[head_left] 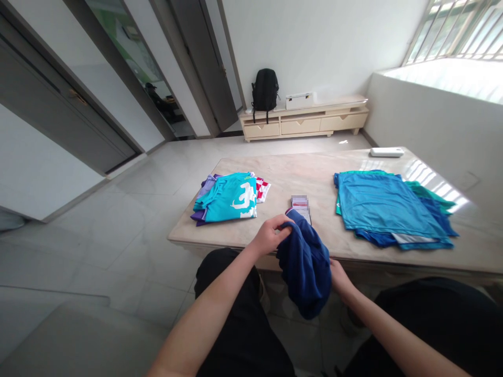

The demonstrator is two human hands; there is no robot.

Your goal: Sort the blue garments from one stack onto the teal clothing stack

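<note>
Navy garment (304, 262), bunched, held over the near edge of the bench (275, 230) above the person's lap. Left hand (269, 236) pinches the upper hem shut between thumb and fingers; right hand (338, 277) closes on the lower right side, partly hidden by cloth. Good handling probably means keeping both grips on opposite edges so the fabric spreads flat. Folded turquoise stack (230, 198) lies to the left, spread blue pile (387, 207) to the right.

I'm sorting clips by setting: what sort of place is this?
Probably a living room in a home: a low cabinet with drawers along the wall, a backpack on it, and a low stone-topped table bearing stacked clothes.
</note>
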